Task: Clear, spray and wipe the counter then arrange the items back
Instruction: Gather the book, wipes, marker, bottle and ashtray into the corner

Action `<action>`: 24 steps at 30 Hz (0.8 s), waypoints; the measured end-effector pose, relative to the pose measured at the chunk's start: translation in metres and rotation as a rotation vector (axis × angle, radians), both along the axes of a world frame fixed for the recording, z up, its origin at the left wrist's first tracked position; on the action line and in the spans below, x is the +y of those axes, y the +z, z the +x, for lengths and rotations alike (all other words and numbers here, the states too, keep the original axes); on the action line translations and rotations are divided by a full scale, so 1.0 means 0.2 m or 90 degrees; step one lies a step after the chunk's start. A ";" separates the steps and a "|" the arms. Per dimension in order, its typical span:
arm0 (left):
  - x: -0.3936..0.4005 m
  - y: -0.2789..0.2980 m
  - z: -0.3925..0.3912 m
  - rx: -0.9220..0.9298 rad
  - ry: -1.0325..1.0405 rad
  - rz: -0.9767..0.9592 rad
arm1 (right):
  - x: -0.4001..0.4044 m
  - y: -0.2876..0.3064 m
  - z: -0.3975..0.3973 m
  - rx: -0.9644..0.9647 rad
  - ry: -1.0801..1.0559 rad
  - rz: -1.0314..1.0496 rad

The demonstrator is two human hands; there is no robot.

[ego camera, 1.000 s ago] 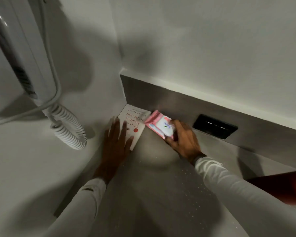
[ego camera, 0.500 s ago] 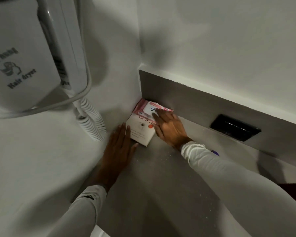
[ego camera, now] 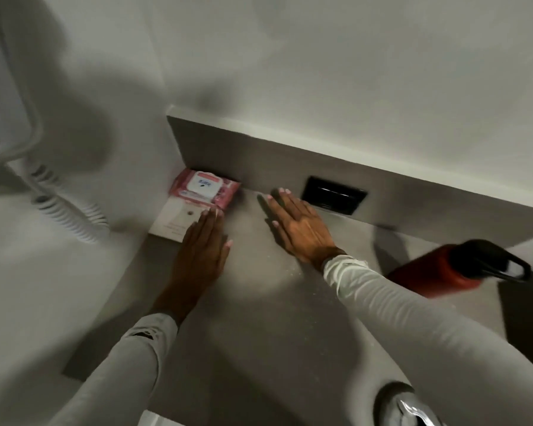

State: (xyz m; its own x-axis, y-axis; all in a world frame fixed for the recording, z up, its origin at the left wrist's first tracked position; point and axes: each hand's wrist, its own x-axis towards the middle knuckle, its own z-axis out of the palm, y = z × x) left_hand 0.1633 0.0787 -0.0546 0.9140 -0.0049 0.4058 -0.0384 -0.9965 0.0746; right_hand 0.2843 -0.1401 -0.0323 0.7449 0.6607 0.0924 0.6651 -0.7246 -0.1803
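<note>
At the near edge a shiny chrome fixture [ego camera: 408, 408] shows at the bottom right, blurred. Two pale sleeves reach forward over the grey speckled table [ego camera: 259, 318]. The left hand [ego camera: 202, 250] lies flat with its fingers straight and together, the tips touching the near right corner of a white book [ego camera: 174, 221], gripping nothing. The right hand [ego camera: 299, 226] is also flat and spread, fingers straight, over bare table and apart from the other items. To the right stands a red bottle [ego camera: 437, 272] with a black looped cap, near the backsplash. Farther back, in the corner where the side wall meets the grey backsplash [ego camera: 274, 161], the book lies flat with a pink wipes pack [ego camera: 205, 192] stacked on its far part; the pack has a white flip lid with small dark print, too blurred to read. A black recessed outlet panel [ego camera: 334, 195] sits in the backsplash just beyond the right hand. A white coiled cord [ego camera: 71, 213] hangs on the left wall.
</note>
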 end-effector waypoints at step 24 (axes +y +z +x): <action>-0.45 0.14 0.10 0.349 -0.095 0.028 | -0.60 -0.06 -0.22 0.104 -0.225 -0.068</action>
State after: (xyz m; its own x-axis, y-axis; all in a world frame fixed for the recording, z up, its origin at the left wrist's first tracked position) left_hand 0.1831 -0.0116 -0.0273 0.9790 -0.1556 -0.1314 -0.1457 -0.9859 0.0819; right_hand 0.2409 -0.2592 -0.0435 0.9272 0.3607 -0.1013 0.3404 -0.9240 -0.1739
